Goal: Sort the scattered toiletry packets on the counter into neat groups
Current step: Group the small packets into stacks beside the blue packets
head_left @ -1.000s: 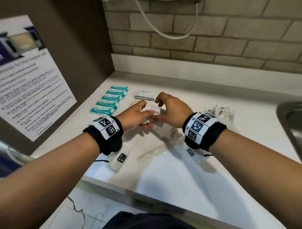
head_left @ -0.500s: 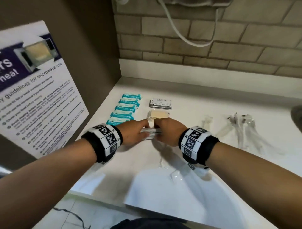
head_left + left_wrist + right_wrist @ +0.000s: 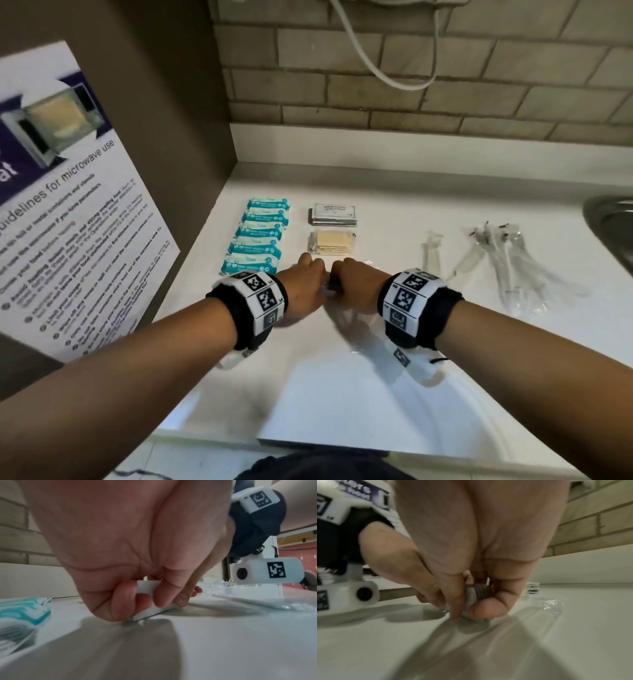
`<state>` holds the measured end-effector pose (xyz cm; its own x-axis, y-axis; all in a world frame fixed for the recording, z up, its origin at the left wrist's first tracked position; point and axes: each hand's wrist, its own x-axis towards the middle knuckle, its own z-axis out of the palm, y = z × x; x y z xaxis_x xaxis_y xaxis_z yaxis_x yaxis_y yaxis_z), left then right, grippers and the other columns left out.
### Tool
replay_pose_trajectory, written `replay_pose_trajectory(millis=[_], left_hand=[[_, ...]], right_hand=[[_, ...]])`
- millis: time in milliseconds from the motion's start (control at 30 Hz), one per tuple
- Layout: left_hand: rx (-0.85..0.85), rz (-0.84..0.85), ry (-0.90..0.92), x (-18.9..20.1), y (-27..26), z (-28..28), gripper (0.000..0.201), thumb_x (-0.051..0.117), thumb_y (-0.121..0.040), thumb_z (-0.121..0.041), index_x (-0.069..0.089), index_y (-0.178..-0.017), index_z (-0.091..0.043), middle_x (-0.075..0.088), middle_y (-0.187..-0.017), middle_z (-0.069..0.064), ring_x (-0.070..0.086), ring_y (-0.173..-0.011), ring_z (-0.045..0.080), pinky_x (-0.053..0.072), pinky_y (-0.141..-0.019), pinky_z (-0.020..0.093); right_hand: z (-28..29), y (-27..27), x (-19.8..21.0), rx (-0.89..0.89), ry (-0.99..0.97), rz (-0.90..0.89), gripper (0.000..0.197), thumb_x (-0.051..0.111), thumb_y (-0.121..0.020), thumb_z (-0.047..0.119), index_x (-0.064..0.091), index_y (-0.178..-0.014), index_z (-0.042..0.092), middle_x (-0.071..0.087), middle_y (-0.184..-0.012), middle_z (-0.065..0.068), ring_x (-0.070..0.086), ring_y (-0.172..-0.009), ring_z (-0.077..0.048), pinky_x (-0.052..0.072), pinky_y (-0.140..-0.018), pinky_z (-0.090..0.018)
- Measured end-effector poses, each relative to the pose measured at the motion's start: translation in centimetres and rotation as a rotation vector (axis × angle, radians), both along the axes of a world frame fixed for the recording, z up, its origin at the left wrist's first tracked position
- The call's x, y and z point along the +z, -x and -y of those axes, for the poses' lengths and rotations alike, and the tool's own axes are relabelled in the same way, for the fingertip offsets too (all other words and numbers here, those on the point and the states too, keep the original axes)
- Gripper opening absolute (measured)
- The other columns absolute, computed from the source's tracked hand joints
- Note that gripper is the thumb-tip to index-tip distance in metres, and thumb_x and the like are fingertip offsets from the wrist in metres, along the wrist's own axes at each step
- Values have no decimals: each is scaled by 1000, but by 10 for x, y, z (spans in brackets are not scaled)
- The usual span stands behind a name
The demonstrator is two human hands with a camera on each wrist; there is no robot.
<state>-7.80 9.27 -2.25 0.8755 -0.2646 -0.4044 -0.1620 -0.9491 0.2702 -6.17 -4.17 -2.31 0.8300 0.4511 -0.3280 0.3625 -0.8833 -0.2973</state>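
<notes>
My left hand (image 3: 308, 281) and right hand (image 3: 352, 281) meet at the middle of the white counter (image 3: 342, 394). Together they pinch a small stack of white sachets (image 3: 147, 588) from both ends, standing on edge on the counter. In the left wrist view thumb and fingers (image 3: 123, 601) curl round the stack. In the right wrist view the thumb and a fingertip (image 3: 486, 608) clamp its grey-white end (image 3: 476, 593). Just behind lie a beige packet pile (image 3: 330, 243), a shampoo sachet stack (image 3: 334, 214) and a column of teal wipe packs (image 3: 257, 236).
Clear-wrapped long items (image 3: 507, 260) lie spread to the right, one more (image 3: 431, 253) nearer the hands. A steel sink (image 3: 613, 219) cuts the far right. A poster panel (image 3: 68, 205) walls the left. A brick wall with a hanging cable (image 3: 387, 75) is behind.
Both hands have closed in on the white sachets, turning them from flat to standing on edge, and moved a little toward the beige pile. The head view has shifted.
</notes>
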Motion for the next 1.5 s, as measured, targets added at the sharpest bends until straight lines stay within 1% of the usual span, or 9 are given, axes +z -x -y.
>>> replay_pose_trajectory(millis=[133,267,367,500,733,900,1200,1367,1500], left_hand=[[6,-41,15,0,0,3,23,36,-99,-19,40,-118,-7,35,-118,9,45,-75,15,33,-74,34],[11,50,32,-10,5,7,29,39,-98,-16,44,-123,-2,41,-127,19,54,-104,33,37,-77,33],[28,69,69,-9,4,0,32,38,-99,-15,50,-127,-5,42,-130,21,56,-105,34,42,-80,34],[105,21,210,-7,3,-12,36,38,-101,-18,56,-132,-16,41,-119,9,57,-98,27,47,-90,34],[260,42,434,-12,10,-17,34,48,-98,-10,58,-130,-4,61,-97,13,59,-78,27,51,-69,35],[183,88,241,-6,1,-18,39,47,-100,-21,53,-138,-15,56,-133,7,56,-116,23,43,-99,28],[271,98,273,-14,-25,-13,20,57,-91,-15,60,-110,-19,63,-121,4,56,-95,16,42,-79,21],[191,117,195,-9,-32,-12,25,54,-93,-16,65,-115,-14,61,-123,6,58,-107,21,43,-87,23],[142,74,145,-3,-34,-14,35,55,-91,-27,61,-125,-17,57,-131,3,56,-115,21,44,-98,28]], right_hand=[[1,-2,-3,18,72,5,23,55,-94,24,55,-110,7,58,-104,-8,55,-83,-23,42,-72,-31],[-1,5,-12,4,123,-47,34,48,-94,18,44,-125,5,40,-121,-10,57,-106,-32,46,-84,-38],[6,5,-3,46,90,-53,29,43,-94,16,48,-122,6,43,-120,-11,54,-106,-30,46,-91,-41],[17,1,10,52,9,5,17,52,-92,15,61,-106,9,57,-97,-7,56,-89,-24,41,-72,-28],[29,-1,6,-43,-166,-16,21,61,-88,13,61,-109,14,65,-115,0,55,-94,-14,41,-80,-23],[30,-14,11,-104,-144,-71,19,65,-85,16,63,-104,12,61,-102,-2,51,-90,-16,38,-75,-23],[26,-37,16,-306,-293,-278,28,63,-78,-8,56,-72,18,61,-69,0,58,-54,-9,50,-44,-15],[25,-37,16,-228,-188,-150,12,58,-86,7,64,-90,16,64,-74,1,62,-68,-17,55,-70,-26],[25,-38,18,-84,-23,-86,37,59,-88,32,60,-120,13,65,-117,-5,61,-102,-22,50,-85,-29]])
